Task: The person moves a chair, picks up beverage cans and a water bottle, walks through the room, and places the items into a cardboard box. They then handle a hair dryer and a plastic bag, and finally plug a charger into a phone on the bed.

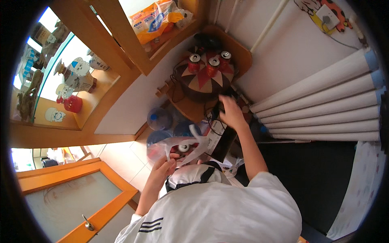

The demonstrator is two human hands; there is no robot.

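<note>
My left hand [165,166] grips the rim of a thin, translucent plastic bag [158,150]. Red items and a round white-topped object [183,147] show inside its mouth; I cannot tell exactly what they are. My right hand [232,113] is slightly blurred and holds nothing, its fingers apart, just in front of a round patchwork cushion [209,80] in red, beige and dark wedges. On the cushion stand three red drink cans, one at left [194,64], one in front [213,68] and one at the back right [225,58].
The cushion rests on a wooden corner stand [193,111]. Large clear water bottles [159,119] and a white-labelled box [216,138] crowd the floor below. At left are a wooden display cabinet [103,82] and a door [100,200]; a pleated curtain [316,97] hangs at right.
</note>
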